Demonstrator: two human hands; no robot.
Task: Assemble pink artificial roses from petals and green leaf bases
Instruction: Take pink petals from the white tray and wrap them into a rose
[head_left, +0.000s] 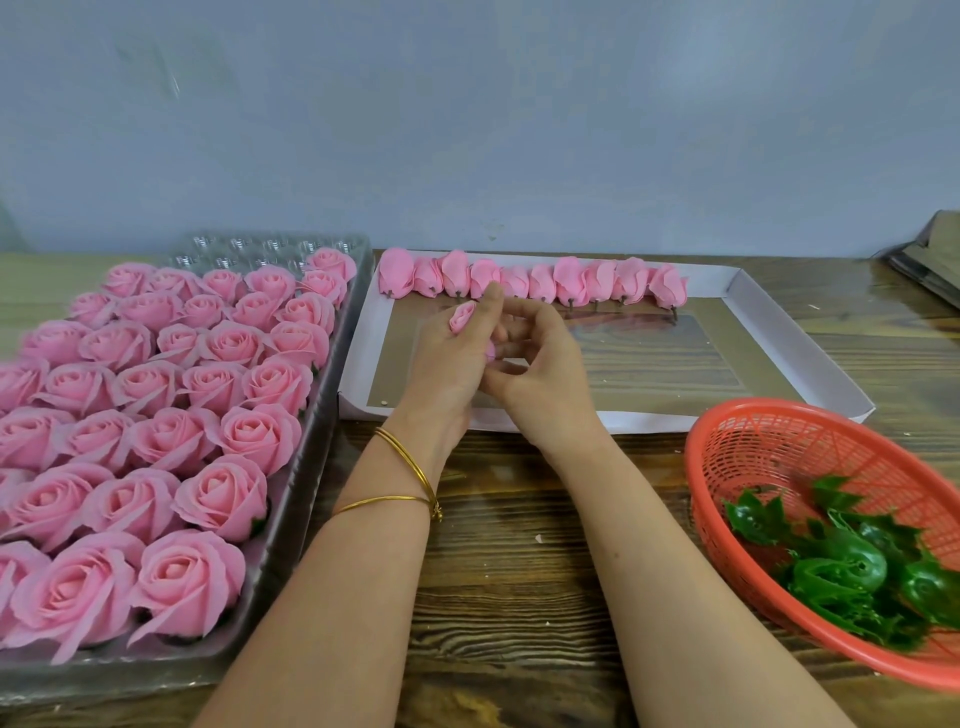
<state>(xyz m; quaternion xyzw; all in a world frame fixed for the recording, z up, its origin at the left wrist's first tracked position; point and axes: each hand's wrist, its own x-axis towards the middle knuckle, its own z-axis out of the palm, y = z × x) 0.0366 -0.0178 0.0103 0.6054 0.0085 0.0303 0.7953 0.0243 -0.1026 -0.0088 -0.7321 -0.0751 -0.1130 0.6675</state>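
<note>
Pinching small pink foam bud (461, 317) in left hand (447, 366); nipping pink petal (491, 352) with right hand (545, 369) fingers (535, 312). Wrap snugly, evenly.

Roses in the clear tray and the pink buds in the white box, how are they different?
The tray roses are open and wide; the box buds are closed and narrow. Tray roses fill many rows; box buds make one row. Both are pink.
</note>
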